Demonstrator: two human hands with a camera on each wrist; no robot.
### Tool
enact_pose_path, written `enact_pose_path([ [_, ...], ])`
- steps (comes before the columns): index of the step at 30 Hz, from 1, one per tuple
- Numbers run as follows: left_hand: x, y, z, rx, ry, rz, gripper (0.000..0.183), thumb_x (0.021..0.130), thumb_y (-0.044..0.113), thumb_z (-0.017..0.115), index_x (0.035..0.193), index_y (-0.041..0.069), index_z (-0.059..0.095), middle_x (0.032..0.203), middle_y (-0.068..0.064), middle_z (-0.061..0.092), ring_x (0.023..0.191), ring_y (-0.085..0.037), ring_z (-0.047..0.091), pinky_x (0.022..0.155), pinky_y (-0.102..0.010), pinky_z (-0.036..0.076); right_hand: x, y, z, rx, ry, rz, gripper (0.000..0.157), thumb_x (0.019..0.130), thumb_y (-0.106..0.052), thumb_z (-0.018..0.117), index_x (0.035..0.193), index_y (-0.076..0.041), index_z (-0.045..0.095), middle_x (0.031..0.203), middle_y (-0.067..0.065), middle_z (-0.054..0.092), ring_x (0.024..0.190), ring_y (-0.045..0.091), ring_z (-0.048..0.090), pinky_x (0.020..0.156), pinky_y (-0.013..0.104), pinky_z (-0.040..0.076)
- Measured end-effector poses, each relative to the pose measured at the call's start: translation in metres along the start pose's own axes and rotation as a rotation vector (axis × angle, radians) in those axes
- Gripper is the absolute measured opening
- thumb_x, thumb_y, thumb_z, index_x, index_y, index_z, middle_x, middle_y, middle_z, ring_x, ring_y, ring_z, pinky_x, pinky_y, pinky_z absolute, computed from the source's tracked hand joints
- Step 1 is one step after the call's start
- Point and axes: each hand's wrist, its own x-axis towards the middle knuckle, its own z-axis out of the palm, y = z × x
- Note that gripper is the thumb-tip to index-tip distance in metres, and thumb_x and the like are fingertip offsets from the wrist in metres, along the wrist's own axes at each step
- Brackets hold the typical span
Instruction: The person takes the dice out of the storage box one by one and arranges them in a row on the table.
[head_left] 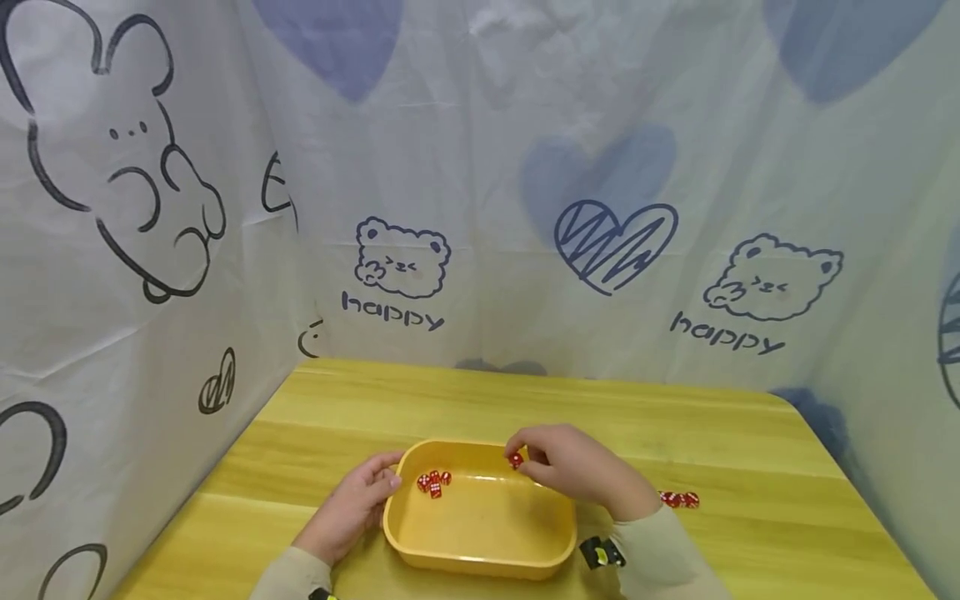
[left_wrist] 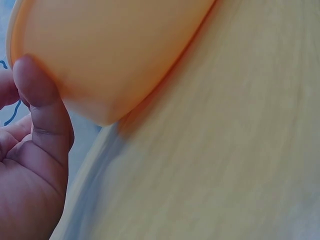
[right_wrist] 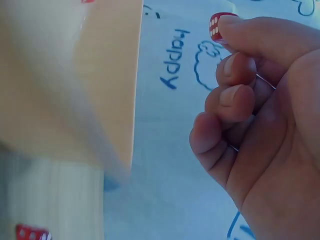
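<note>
Between thumb and index finger my right hand (head_left: 573, 462) pinches a red die (head_left: 516, 460) over the right back part of a yellow plastic tub (head_left: 480, 567). The right wrist view shows white pips on that die (right_wrist: 216, 27), with the other fingers of the right hand (right_wrist: 255, 115) curled below it. My left hand (head_left: 360, 504) holds the tub's left rim; in the left wrist view its thumb lies against the tub wall (left_wrist: 120, 45). Several red dice (head_left: 435, 490) lie together inside the tub at its left.
A row of red dice (head_left: 681, 500) lies on the yellow wood-grain table (head_left: 787, 467), right of the tub and partly hidden by the right forearm. White sheets (head_left: 495, 317) with printed bears and hearts hang behind and along the sides of the table.
</note>
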Motion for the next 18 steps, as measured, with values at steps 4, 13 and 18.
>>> enact_pose_path([
  [4, -0.002, -0.002, -0.001, -0.010, 0.015, -0.011, 0.056, 0.105, 0.016, 0.056, 0.153, -0.002, 0.034, 0.104, -0.014, 0.055, 0.084, -0.018, 0.059, 0.069, -0.027, 0.056, -0.017, 0.010, -0.002, -0.006, 0.028, 0.043, 0.016, 0.100, -0.021, 0.065, 0.114, -0.027, 0.071, 0.072, -0.010, 0.054, 0.063, 0.007, 0.049, 0.058, 0.027, 0.045],
  [13, -0.004, -0.001, 0.001, -0.005, 0.024, -0.001, 0.054, 0.106, 0.017, 0.054, 0.153, 0.000, 0.035, 0.107, -0.017, 0.054, 0.081, -0.018, 0.057, 0.065, -0.025, 0.054, -0.050, 0.034, -0.012, 0.017, 0.056, 0.168, 0.017, 0.100, -0.021, 0.066, 0.116, -0.022, 0.070, 0.071, -0.008, 0.055, 0.060, 0.010, 0.053, 0.054, 0.027, 0.047],
  [18, -0.003, -0.001, 0.001, -0.029, 0.022, -0.003, 0.056, 0.106, 0.019, 0.056, 0.154, -0.001, 0.035, 0.108, -0.017, 0.054, 0.080, -0.017, 0.058, 0.065, -0.025, 0.054, -0.067, 0.051, -0.016, -0.007, 0.103, 0.192, 0.016, 0.098, -0.018, 0.066, 0.112, -0.026, 0.070, 0.070, -0.010, 0.053, 0.062, 0.008, 0.048, 0.055, 0.027, 0.045],
])
